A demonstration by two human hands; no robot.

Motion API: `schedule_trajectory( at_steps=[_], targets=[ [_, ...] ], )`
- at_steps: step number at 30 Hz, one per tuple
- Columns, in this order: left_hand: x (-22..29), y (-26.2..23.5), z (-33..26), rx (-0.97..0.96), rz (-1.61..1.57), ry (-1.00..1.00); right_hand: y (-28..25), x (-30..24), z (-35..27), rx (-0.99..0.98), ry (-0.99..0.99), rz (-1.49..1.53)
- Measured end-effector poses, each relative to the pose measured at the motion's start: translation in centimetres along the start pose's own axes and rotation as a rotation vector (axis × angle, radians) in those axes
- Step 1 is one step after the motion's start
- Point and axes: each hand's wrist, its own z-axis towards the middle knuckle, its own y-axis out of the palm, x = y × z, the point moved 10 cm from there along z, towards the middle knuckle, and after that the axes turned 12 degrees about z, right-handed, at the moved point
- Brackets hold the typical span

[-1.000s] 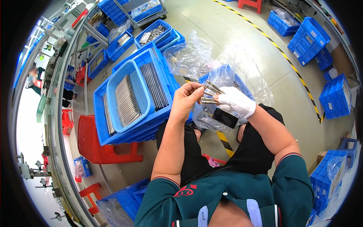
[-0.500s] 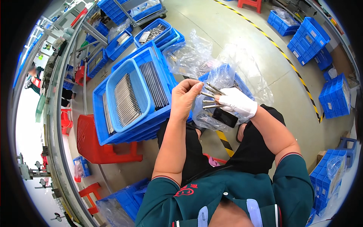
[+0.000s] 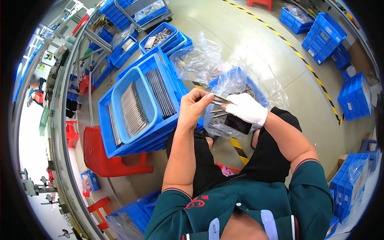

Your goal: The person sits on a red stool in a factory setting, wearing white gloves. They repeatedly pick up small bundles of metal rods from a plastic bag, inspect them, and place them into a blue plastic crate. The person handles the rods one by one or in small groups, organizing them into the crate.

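Note:
My right hand, in a white glove, is closed around several short metal rods whose ends stick out toward the left. My bare left hand pinches the ends of the upper rods between thumb and fingers. Below the hands lies a black flat rectangular object on clear plastic. Behind my right hand, a blue crate lined with plastic film holds more metal rods, partly hidden by the glove.
To the left, a light blue basket of neatly lined-up rods rests on stacked blue crates. Nearby is a red stool. Crumpled clear plastic bags lie beyond my hands. Blue crates stand at the right.
The rods in my right hand have gone from fanned out to closer together. My left fingers have closed over the upper ends, and my right hand has shifted slightly left.

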Motion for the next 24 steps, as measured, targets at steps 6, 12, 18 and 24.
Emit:
schedule_trajectory(
  at_steps=[6, 12, 18, 24],
  targets=[
    [-0.3, 0.5, 0.1, -0.032, -0.008, -0.022, 0.3, 0.6, -0.4, -0.022, 0.094, 0.223],
    [-0.8, 0.8, 0.1, -0.032, -0.035, -0.048, 0.4, 1.3, -0.4, -0.005, 0.13, 0.211],
    [-1.2, 0.1, 0.3, 0.009, -0.151, -0.076, 0.5, 1.9, 0.0, 0.0, 0.138, 0.337],
    [-2.7, 2.1, 0.3, -0.131, -0.473, -0.157, 0.4, 2.2, 0.2, 0.005, 0.079, 0.324]
  ],
)
